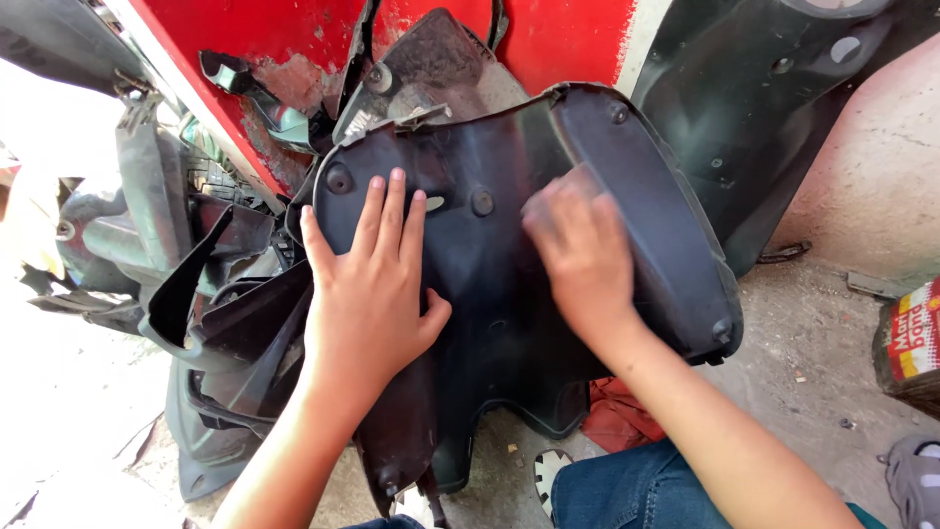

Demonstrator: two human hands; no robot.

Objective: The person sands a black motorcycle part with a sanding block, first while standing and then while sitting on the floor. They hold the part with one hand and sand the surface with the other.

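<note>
Two hands on black plastic panel [509,294], left hand [367,284] fingers spread flat, right hand [578,255] blurred, grip unclear

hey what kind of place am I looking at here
Probably an outdoor scooter repair spot. Both hands press on a large black plastic body panel, more loose black plastic fairing pieces are piled to its left, and the ground is rough bare concrete beside a chipped red painted wall.

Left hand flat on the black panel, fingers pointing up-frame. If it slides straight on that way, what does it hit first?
Probably the raised upper rim of the black plastic panel, just beyond the left hand. Past that sits a dusty black part against the red wall. Depth unclear.
</note>
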